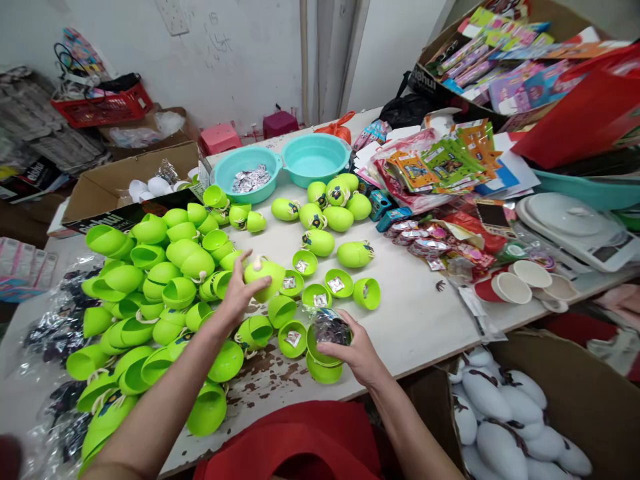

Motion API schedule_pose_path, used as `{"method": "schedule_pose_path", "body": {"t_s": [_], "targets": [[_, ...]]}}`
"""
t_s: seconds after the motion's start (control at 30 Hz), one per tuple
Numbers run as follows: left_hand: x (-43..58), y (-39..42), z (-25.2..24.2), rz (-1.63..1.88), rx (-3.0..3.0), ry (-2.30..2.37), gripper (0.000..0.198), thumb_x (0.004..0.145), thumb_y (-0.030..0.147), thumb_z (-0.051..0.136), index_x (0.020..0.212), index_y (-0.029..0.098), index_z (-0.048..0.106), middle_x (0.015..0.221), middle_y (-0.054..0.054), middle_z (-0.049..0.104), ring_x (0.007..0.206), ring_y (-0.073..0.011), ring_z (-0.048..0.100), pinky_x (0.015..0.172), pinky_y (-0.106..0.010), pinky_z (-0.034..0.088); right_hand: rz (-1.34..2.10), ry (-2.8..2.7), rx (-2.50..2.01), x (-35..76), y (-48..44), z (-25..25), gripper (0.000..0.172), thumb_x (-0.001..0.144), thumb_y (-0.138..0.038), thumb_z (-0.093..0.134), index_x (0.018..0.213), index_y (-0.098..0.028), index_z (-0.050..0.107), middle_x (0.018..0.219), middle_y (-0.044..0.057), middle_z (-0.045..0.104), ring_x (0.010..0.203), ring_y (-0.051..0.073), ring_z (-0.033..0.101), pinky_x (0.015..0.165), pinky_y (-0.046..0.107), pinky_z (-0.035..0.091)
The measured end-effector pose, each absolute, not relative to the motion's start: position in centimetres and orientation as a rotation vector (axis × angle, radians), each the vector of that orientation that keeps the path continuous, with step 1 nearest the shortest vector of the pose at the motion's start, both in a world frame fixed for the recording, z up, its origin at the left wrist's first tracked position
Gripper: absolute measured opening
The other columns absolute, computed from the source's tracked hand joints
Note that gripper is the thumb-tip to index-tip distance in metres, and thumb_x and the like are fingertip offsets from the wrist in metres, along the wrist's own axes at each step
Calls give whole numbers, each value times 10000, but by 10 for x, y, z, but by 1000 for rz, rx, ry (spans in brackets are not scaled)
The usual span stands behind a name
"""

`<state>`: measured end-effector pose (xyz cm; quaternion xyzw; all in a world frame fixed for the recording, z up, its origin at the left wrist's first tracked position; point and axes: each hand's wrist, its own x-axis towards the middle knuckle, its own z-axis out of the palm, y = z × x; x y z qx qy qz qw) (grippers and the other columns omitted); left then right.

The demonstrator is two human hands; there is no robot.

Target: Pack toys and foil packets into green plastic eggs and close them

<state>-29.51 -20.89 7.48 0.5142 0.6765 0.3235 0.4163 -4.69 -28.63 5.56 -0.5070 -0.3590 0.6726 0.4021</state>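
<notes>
So nearest the body, low and right of the right fingers, there's a cardboard box (pixel 575 377) full of white egg-shaped pieces (pixel 507 443). The right hand (pixel 354 348) has thumb and fingers pinching a clear bag (pixel 331 331) of dark bits at the mouth of a green cup (pixel 315 352); can't tell if those fingers grip the cup too. Just beyond those fingertips sit more little cups (pixel 346 275), several with a small silvery packet (pixel 336 286) inside. A bit further, the left hand (pixel 243 285) has its thumb and fingers curled around a green egg shell (pixel 267 283), with a big heap of green shells (pixel 183 257) left of those fingers. Past both hands are closed green eggs (pixel 339 219), then two teal basins: the left basin (pixel 274 175) holds a pile of silvery packets (pixel 251 179), the right basin (pixel 316 160) looks bare inside.
</notes>
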Motion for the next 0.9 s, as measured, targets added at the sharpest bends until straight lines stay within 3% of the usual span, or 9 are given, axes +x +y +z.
{"method": "schedule_pose_path", "body": {"t_s": [0.1, 0.23, 0.33, 0.43, 0.53, 0.6, 0.73, 0.8, 0.9], "targets": [[-266, -252, 93, 829, 1027, 1243, 777, 695, 402, 741, 1383, 239, 419, 1181, -108, 617, 922, -238, 649, 797, -357, 543, 1703, -1065, -1305, -59, -284, 55, 620, 520, -269, 886, 1091, -198, 656, 990, 36, 728, 899, 274, 648, 797, 358, 509], [-248, -274, 101, 638, 1268, 1243, 696, 635, 304, 791, 1274, 235, 525, 1161, -68, 613, 1004, -230, 605, 896, -353, 497, 1691, -1243, -1320, -69, -282, 54, 592, 537, -257, 856, 1087, -182, 650, 1001, 46, 723, 912, 286, 638, 779, 360, 508], [-254, -265, 106, 518, 1401, 1184, 743, 669, 310, 780, 1352, 275, 489, 1215, -71, 597, 1054, -241, 593, 922, -366, 487, 1654, -1307, -1374, -69, -281, 56, 601, 538, -267, 858, 1096, -191, 648, 991, 35, 720, 891, 269, 633, 764, 347, 506], [-260, -251, 110, 442, 1564, 1127, 623, 661, 335, 794, 1248, 283, 595, 1219, -53, 602, 1085, -250, 576, 948, -357, 467, 1620, -1348, -1376, -63, -279, 61, 598, 530, -277, 868, 1084, -201, 655, 966, 22, 710, 866, 248, 623, 746, 327, 504], [-262, -241, 112, 330, 1518, 1088, 504, 679, 359, 775, 1151, 261, 626, 1018, -17, 644, 895, -201, 608, 782, -291, 505, 1827, -1255, -1288, -53, -278, 66, 611, 562, -265, 857, 1125, -206, 629, 974, 16, 700, 873, 233, 623, 746, 315, 506], [-262, -240, 112, 300, 1399, 1071, 489, 704, 366, 756, 1155, 257, 601, 929, -1, 638, 788, -167, 599, 672, -245, 493, 2027, -1105, -1146, -45, -280, 67, 710, 566, -244, 862, 1213, -222, 571, 1046, 21, 692, 939, 237, 629, 784, 321, 512], [-263, -243, 113, 309, 1265, 1021, 535, 733, 364, 741, 1221, 264, 547, 912, 0, 628, 753, -151, 590, 602, -214, 470, 2040, -803, -1054, -46, -290, 59, 872, 479, -199, 903, 1261, -235, 519, 1101, 28, 676, 984, 237, 635, 808, 318, 519], [-263, -243, 118, 313, 1319, 969, 526, 729, 361, 753, 1211, 268, 564, 979, -9, 634, 825, -164, 604, 675, -236, 495, 2024, -667, -998, -52, -296, 53, 832, 469, -231, 903, 1220, -216, 546, 1068, 36, 681, 948, 238, 645, 787, 322, 527], [-263, -242, 125, 303, 1523, 850, 466, 728, 345, 762, 1163, 262, 616, 1202, -42, 597, 1103, -223, 572, 964, -321, 459, 2020, -595, -935, -58, -300, 50, 827, 466, -275, 901, 1211, -211, 550, 1082, 46, 679, 951, 245, 646, 796, 333, 528]]}}
